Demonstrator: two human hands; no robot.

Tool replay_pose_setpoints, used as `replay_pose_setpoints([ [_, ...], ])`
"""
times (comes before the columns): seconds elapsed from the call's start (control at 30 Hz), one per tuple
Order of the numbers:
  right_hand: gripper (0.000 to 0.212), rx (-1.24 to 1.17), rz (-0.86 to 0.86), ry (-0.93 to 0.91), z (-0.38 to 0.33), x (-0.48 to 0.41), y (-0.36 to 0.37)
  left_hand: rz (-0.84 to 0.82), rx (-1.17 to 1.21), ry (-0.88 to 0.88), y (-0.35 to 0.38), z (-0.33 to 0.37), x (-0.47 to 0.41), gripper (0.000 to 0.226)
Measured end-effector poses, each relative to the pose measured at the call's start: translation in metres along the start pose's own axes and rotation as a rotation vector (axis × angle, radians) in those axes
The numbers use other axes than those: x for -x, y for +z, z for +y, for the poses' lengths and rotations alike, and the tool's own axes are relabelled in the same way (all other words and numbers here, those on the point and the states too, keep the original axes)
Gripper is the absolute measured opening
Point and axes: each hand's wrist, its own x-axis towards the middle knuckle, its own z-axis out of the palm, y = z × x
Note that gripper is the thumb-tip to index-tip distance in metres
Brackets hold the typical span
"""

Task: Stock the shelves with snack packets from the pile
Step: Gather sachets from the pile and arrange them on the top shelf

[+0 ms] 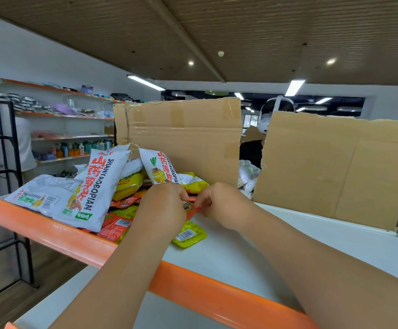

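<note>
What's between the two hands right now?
In the head view, a small red snack packet spans the gap between left hand and right hand; both appear to pinch it.

A brown ribbed ceiling (240,32) carries white strip lights (295,87). Orange-edged white wall shelves (62,115) line the left wall beside a black metal rack (14,138), above a brown wooden floor (58,264).

Right of the pile (112,193): bare white shelf top (252,245), open.
Behind the pile: taped cardboard sheet (183,138) stands upright, blocking.
Further right: second cardboard sheet (335,172), a gap between both.
Pile's near side: raised orange rim (50,231).
Pile's right edge: left hand (164,203) and right hand (221,205) pinch a red packet (192,210).
</note>
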Motion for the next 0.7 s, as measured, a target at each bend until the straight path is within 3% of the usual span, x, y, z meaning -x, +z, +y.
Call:
replay_pose_setpoints([
  [0.13, 0.021, 0.018, 0.055, -0.045, -0.001, 0.004, -0.010, 0.081, 0.228, 0.045, 0.002, 0.000, 0.004, 0.030],
  [0.33, 0.028, -0.380, 0.424, 0.066, 0.022, 0.010, -0.054, 0.270, 0.466, 0.246, -0.004, 0.003, 0.009, 0.031],
  [0.5, 0.021, -0.497, 0.666, 0.192, 0.044, 0.022, -0.083, 0.073, 0.531, 0.354, -0.005, 0.006, 0.016, 0.045],
  [0.6, 0.020, -0.501, 0.687, 0.224, 0.050, 0.025, -0.088, -0.156, 0.444, 0.355, 0.000, 0.003, 0.016, 0.043],
  [0.7, 0.026, -0.515, 0.665, 0.245, 0.049, 0.026, -0.089, -0.268, 0.348, 0.356, 0.006, 0.001, 0.013, 0.031],
])
